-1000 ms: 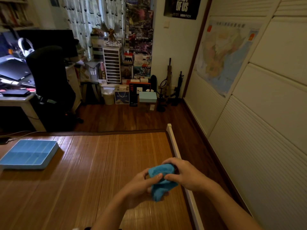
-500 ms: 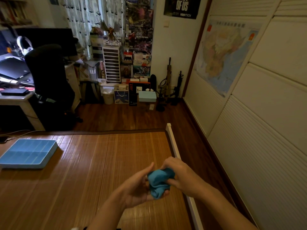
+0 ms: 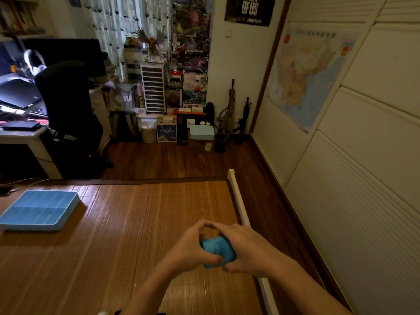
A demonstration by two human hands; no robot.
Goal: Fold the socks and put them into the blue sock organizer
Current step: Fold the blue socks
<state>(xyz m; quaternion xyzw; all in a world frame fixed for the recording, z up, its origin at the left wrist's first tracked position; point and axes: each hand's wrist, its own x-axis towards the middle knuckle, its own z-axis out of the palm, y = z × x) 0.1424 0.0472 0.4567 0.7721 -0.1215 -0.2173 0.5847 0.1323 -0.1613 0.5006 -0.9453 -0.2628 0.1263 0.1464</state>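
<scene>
Both of your hands are curled around the small bright blue fabric sock bundle (image 3: pixel 217 251). Your left hand (image 3: pixel 191 248) and your right hand (image 3: pixel 247 248) enclose it from each side, above the right part of the brown bamboo mat (image 3: pixel 136 223). The light blue compartmented sock organizer (image 3: pixel 38 210) lies well apart, at the far left. Press the roll tight and tuck any loose edge inside so that it does not open. The dark wall poster (image 3: pixel 250 10) reads "OF US" and "HBO max".
</scene>
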